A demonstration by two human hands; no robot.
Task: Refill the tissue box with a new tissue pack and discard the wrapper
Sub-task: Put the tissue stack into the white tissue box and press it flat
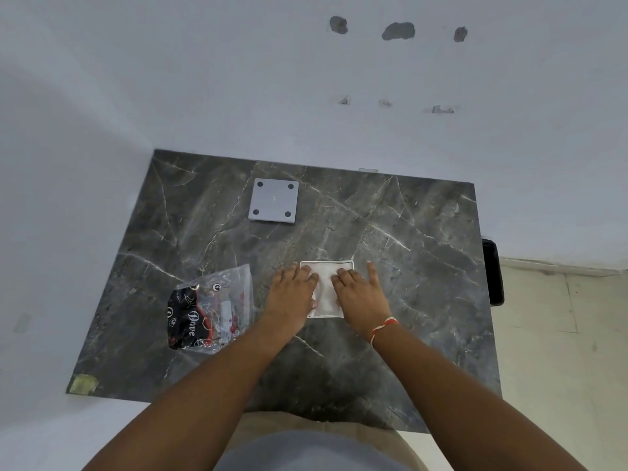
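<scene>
While both your palms lie flat on the white tissues (327,289), your left hand (293,294) and right hand (361,294) sit side by side, fingers spread and pressing down rather than gripping anything. The stack fills the open tissue box (350,264), of which only a thin white rim shows at the far edge, directly under your hands near the middle of the dark marble table (424,266). What the next move seems to turn on is the grey lid (274,205), a square plate with four dark feet lying up and away from you, to the far left of the box. It has no real long axis, and your left hand is the nearer one to it. The crumpled clear wrapper (212,311) lies just left of your left wrist, apart from the box, not yet discarded. A black bin (493,271) appears to stand off the table's right edge.
</scene>
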